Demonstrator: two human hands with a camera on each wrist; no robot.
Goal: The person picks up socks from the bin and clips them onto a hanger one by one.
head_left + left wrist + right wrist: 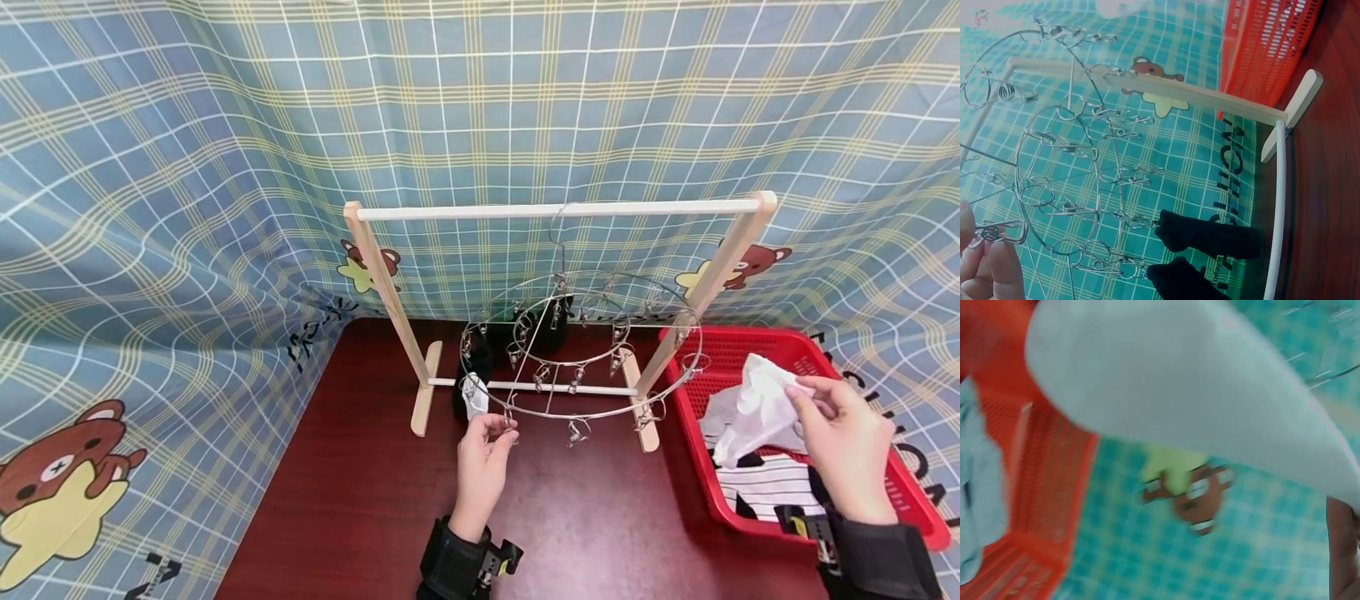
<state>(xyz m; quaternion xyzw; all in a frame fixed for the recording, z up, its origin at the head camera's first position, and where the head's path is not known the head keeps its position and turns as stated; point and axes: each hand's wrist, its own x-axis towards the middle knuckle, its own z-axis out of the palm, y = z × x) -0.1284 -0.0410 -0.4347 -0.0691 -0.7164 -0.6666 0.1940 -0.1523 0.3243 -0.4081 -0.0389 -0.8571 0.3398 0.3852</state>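
Note:
My left hand (pixel 483 467) pinches a wire clip (pixel 1000 232) at the near left rim of a round metal clip hanger (pixel 600 412). Just left of those fingers a small white sock (pixel 475 397) hangs from the rim. Black socks (pixel 1207 236) hang from other clips, seen best in the left wrist view. Over the red basket (pixel 678 433), my right hand (pixel 851 437) holds another white sock (pixel 757 404) between thumb and fingers. That sock droops to the left and fills the upper part of the right wrist view, blurred.
The hanger hooks over the top bar of a wooden rack (pixel 465 212) on a dark red table (pixel 337 500). Grey cloth (pixel 720 412) and striped white cloth (pixel 768 487) lie in the basket. Plaid curtain (pixel 480 108) encloses the back and sides.

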